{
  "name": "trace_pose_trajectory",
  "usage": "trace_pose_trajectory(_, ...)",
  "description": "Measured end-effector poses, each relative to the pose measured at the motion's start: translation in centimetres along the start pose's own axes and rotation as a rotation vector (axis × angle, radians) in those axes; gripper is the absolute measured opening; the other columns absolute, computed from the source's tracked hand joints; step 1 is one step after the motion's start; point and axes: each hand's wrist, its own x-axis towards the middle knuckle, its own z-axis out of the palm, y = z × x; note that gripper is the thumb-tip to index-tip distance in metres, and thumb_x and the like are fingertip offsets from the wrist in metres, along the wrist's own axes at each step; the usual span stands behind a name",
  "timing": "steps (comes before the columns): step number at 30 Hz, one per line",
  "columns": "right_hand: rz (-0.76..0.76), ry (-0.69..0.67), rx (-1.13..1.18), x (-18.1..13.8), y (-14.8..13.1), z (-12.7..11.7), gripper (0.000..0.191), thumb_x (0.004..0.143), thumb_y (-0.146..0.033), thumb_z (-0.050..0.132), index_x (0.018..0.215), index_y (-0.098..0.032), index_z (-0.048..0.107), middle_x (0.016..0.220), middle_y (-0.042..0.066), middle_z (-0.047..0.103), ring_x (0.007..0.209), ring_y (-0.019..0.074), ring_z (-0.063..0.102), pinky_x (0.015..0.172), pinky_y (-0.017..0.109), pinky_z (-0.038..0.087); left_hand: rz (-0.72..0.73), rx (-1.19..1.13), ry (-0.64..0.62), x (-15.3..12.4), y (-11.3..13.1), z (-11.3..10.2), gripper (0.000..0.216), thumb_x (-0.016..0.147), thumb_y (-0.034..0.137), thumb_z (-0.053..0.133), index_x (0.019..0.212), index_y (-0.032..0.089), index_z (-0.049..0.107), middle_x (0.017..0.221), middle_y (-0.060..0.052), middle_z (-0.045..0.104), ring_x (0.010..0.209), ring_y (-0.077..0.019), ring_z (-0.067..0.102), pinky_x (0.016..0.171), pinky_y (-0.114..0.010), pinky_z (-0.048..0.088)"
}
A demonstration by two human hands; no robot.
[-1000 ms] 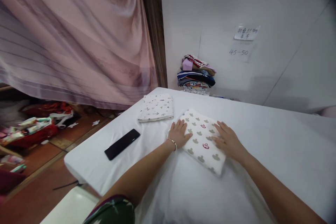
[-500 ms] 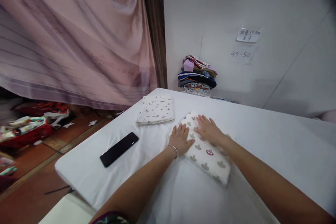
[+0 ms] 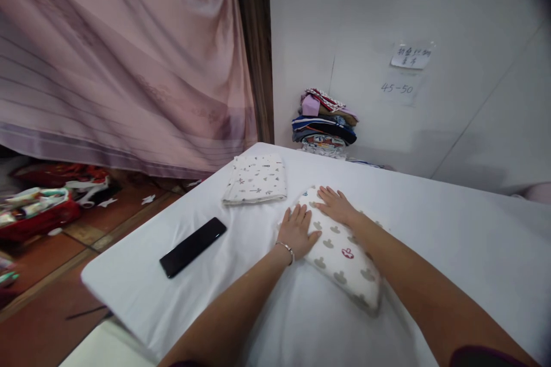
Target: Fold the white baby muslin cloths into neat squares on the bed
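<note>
A folded white cloth with grey-beige mushroom prints and one red print (image 3: 340,255) lies slanted on the white-covered table (image 3: 451,229). My left hand (image 3: 298,231), with a bracelet at the wrist, rests on its left edge with the fingers stretched out. Flat on its upper part lies my right hand (image 3: 336,205), fingers extended and slightly apart. Part of the cloth's right side is hidden under my right hand and forearm. Beyond my left hand, a second folded white cloth with small dark prints (image 3: 257,179) lies on the table.
A black phone (image 3: 193,246) lies to the left on the table. Behind the far edge, a stack of folded clothes (image 3: 325,120) stands against the white wall (image 3: 370,6). A pink curtain (image 3: 172,69) hangs at left, above a red basket (image 3: 51,221) on the floor.
My right hand has slid slightly left toward the far end of the mushroom-print cloth. My left hand stays nearly in place. The camera view has shifted a little.
</note>
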Motion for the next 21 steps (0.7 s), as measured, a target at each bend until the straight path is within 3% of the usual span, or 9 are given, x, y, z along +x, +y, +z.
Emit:
trace_pose_trajectory(4, 0.043, 0.025, -0.013, -2.5, 0.4, -0.7, 0.068, 0.086, -0.061, 0.019, 0.139, -0.02, 0.029, 0.149, 0.006, 0.016, 0.137, 0.0242, 0.008, 0.107, 0.049, 0.008, -0.015, -0.033, -0.022, 0.0, 0.1, -0.2, 0.063, 0.087, 0.056, 0.027, 0.135, 0.017, 0.039, 0.144, -0.01, 0.03, 0.135, -0.0255, 0.02, 0.11, -0.046, 0.011)
trace_pose_trajectory(9, 0.186, 0.052, -0.003, -7.5, 4.0, -0.5, 0.065, 0.085, -0.061, 0.024, 0.137, -0.024, 0.034, 0.147, 0.005, 0.023, 0.134, 0.0279, 0.018, 0.106, 0.052, 0.016, -0.041, -0.064, -0.068, 0.2, 0.2, -0.3, 0.063, 0.086, 0.056, 0.028, 0.135, 0.018, 0.038, 0.145, -0.008, 0.029, 0.135, -0.0253, 0.017, 0.11, -0.046, 0.009)
trace_pose_trajectory(15, 0.366, 0.145, 0.2, -10.8, 8.2, 0.9, 0.069, 0.087, -0.059, 0.019, 0.138, -0.015, 0.033, 0.141, 0.008, 0.036, 0.126, 0.0243, 0.037, 0.104, 0.037, 0.03, -0.033, -0.057, -0.071, 0.3, 0.2, -0.1, 0.064, 0.086, 0.057, 0.025, 0.135, 0.018, 0.036, 0.146, -0.008, 0.027, 0.136, -0.0246, 0.015, 0.11, -0.045, 0.007)
trace_pose_trajectory(19, 0.391, 0.236, 0.062, -12.4, 7.2, 1.3, 0.065, 0.087, -0.054, 0.022, 0.137, -0.013, 0.034, 0.145, 0.01, 0.027, 0.134, 0.0274, 0.019, 0.107, 0.047, 0.021, -0.034, -0.058, -0.078, 0.3, 0.2, 0.0, 0.064, 0.086, 0.057, 0.024, 0.136, 0.018, 0.036, 0.146, -0.008, 0.027, 0.136, -0.0251, 0.015, 0.11, -0.046, 0.008)
trace_pose_trajectory(21, 0.317, 0.287, -0.042, -13.4, 5.4, 1.4, 0.064, 0.088, -0.053, 0.022, 0.139, -0.015, 0.03, 0.148, 0.008, 0.02, 0.136, 0.0273, 0.009, 0.108, 0.051, 0.012, -0.039, -0.056, -0.078, 0.3, 0.2, 0.0, 0.064, 0.086, 0.057, 0.024, 0.136, 0.019, 0.035, 0.146, -0.007, 0.027, 0.136, -0.025, 0.015, 0.11, -0.046, 0.008)
